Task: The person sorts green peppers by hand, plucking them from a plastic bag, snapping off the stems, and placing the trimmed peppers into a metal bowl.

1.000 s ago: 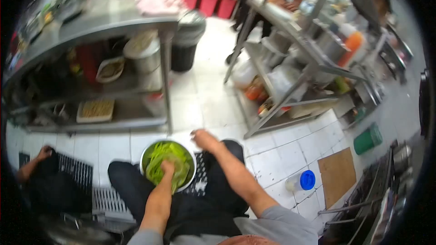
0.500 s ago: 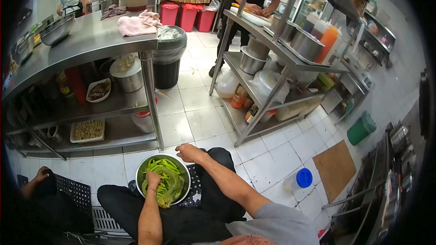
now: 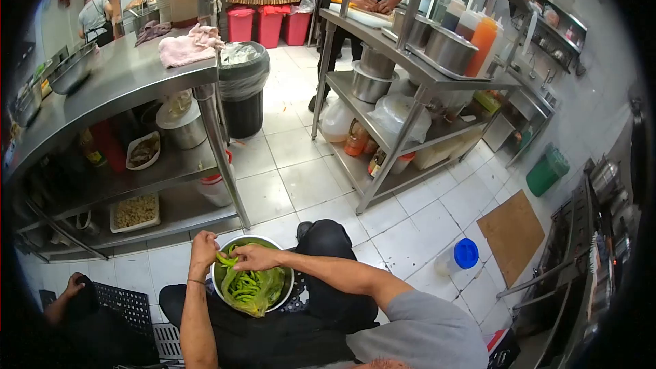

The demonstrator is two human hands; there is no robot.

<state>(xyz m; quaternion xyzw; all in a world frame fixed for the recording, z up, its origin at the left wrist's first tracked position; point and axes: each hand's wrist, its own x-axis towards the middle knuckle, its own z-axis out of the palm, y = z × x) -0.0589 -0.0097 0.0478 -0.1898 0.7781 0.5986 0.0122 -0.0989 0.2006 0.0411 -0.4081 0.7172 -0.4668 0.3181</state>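
A round metal bowl (image 3: 290,285) rests between my legs. In it lie many long green peppers (image 3: 247,284) and a thin, see-through plastic bag (image 3: 273,283). My left hand (image 3: 204,249) is closed at the bowl's upper left rim, its fingers round a green pepper (image 3: 225,260). Reaching in from the right, my right hand (image 3: 251,257) is pinched over the upper part of the bowl, with its fingertips at the peppers close to my left hand.
Steel shelving (image 3: 171,209) with trays and pots stands ahead on the left, a second steel rack (image 3: 383,178) on the right. A blue-lidded container (image 3: 466,253) stands on the floor. A co-worker's hands (image 3: 377,5) are at the far counter; another person's hand (image 3: 72,285) shows at left.
My left hand has risen out of the peppers to the bowl's left rim with a pepper. My right hand has moved left over the bowl and closed. The view has shifted slightly.
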